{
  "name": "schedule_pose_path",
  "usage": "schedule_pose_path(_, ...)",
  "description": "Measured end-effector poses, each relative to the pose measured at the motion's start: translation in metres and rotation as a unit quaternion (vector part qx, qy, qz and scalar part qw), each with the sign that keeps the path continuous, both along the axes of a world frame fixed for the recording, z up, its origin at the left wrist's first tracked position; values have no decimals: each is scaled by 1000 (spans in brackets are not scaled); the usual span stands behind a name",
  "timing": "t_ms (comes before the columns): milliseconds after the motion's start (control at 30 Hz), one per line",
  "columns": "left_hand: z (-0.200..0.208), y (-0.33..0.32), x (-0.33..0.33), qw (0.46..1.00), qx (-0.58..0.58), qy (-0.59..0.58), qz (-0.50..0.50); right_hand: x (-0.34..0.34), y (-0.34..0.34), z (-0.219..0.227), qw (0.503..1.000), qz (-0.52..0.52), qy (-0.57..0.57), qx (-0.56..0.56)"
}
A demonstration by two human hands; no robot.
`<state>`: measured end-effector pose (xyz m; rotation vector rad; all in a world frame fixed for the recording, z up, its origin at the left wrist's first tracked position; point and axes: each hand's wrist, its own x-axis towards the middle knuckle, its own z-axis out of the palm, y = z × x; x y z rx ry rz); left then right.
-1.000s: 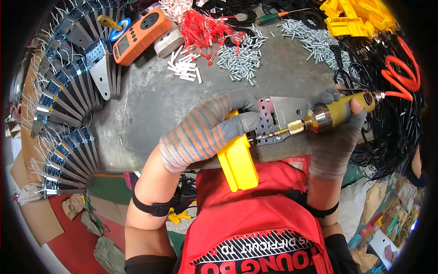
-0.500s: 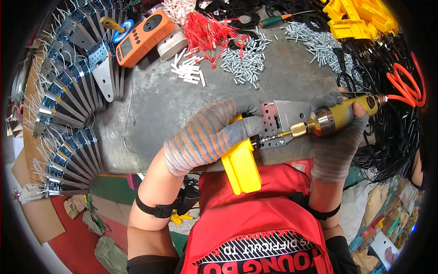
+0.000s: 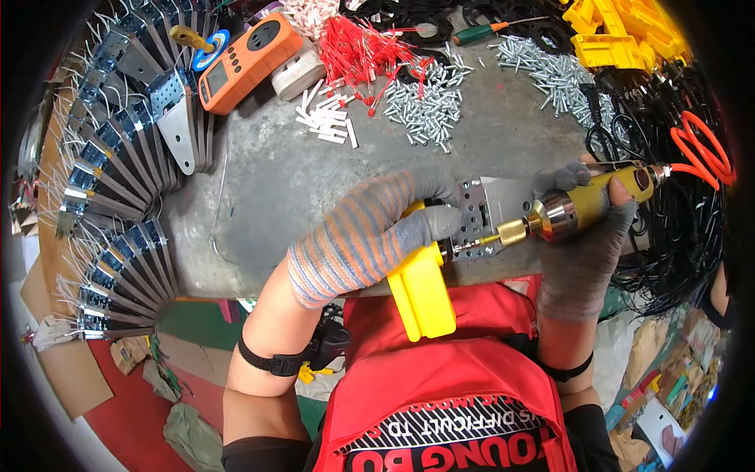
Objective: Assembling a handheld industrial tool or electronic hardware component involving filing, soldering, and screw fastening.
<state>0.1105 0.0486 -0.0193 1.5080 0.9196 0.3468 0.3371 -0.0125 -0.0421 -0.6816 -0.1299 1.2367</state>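
Brackets (image 3: pixel 118 197) of grey metal with wire tails fan along the left edge of the grey workbench (image 3: pixel 314 189); an orange meter (image 3: pixel 248 59) lies at the far left corner, with red cable ties (image 3: pixel 366 51), white plugs (image 3: pixel 326 122) and a heap of silver screws (image 3: pixel 429 106) beside it toward the far edge; at the near edge the left hand (image 3: pixel 362 236) — in a striped knit glove — is closed around a yellow plastic part (image 3: pixel 421 287), fingers curled and pressing it against a perforated metal plate (image 3: pixel 480 212); the plate lies on the bench just right of that hand, the yellow part overhanging the near edge; the right hand (image 3: pixel 586 236), in a grey glove, is wrapped tight around a yellow power screwdriver (image 3: pixel 582 206) — its brass tip meets the plate's lower edge; black cables (image 3: pixel 668 236) and an orange hose (image 3: pixel 700 149) crowd the right edge; yellow parts (image 3: pixel 621 31) pile at the far right corner.
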Motion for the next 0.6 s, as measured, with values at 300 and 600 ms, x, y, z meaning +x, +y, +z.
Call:
schedule_pose_path(300,5,8,2,995,54,79,-42,4,22,6,999,-1,-42,-27)
schedule_pose_path(600,-1,5,-2,995,60,59,-46,6,28,-1,999,-16,20,-20)
